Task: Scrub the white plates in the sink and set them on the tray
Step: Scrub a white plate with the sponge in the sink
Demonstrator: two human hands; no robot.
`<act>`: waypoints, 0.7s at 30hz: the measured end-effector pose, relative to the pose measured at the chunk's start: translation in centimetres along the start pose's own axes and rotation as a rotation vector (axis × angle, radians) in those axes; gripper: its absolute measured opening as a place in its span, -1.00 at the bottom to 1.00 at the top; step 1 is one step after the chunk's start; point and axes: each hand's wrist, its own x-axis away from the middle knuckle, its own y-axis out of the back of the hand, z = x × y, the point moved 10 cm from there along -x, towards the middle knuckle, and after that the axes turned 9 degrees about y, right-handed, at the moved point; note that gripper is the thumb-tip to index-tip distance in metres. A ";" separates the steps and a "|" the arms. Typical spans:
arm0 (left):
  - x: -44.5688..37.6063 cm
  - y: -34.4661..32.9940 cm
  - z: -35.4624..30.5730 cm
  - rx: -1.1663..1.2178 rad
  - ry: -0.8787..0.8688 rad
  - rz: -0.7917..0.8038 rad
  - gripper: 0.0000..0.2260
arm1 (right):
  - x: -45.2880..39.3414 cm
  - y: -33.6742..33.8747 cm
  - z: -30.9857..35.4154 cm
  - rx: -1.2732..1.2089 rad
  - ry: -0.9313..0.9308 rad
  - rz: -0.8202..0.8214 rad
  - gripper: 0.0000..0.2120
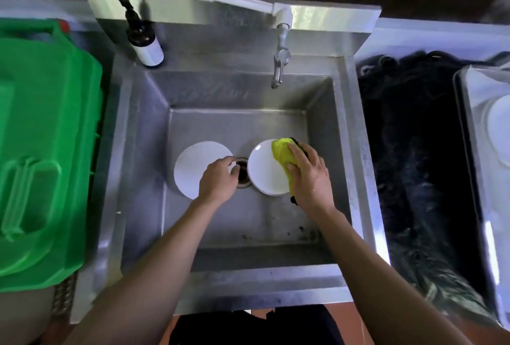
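On my far left a green plastic container (47, 151) is cut off by the frame edge; I cannot see inside it. A dark pump bottle (143, 38) stands on the sink's back left corner. In the steel sink (248, 234) two white plates lie flat on the bottom, either side of the drain (242, 170). My left hand (218, 182) covers the near right part of the left plate (198, 168), fingers curled at its rim. My right hand (309, 176) grips a yellow sponge (284, 157) pressed on the right plate (265, 170), hiding its right edge. The tap (280, 63) hangs above. Beyond a black mat (414, 179), the tray (474, 151) is cropped, one blurred white plate (499, 132) in it.
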 end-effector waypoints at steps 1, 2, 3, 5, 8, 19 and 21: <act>-0.1 -0.4 0.1 -0.014 0.005 0.001 -0.66 | -0.1 -0.1 -0.3 -0.004 -0.002 0.005 -0.56; -0.3 -0.8 0.0 -0.041 -0.004 -0.001 -0.65 | -0.3 -0.3 -0.6 -0.008 0.003 0.013 -0.56; -0.5 -1.2 -0.3 -0.066 -0.015 -0.009 -0.65 | -0.7 -0.6 -1.0 -0.016 0.007 0.027 -0.56; -1.1 -2.2 -0.8 -0.076 -0.029 -0.037 -0.67 | -1.4 -1.7 -1.9 -0.030 0.016 0.072 -0.56; -2.0 -3.6 -1.3 -0.026 -0.013 -0.064 -0.73 | -2.6 -3.4 -3.3 -0.034 0.034 0.118 -0.56; -7.4 -13.3 4.1 0.223 0.380 0.023 -0.61 | -5.5 -10.5 -9.1 -0.163 -0.029 0.195 -0.56; -7.9 -14.5 5.1 0.232 0.405 0.002 -0.60 | -5.7 -11.3 -9.8 -0.180 -0.037 0.198 -0.56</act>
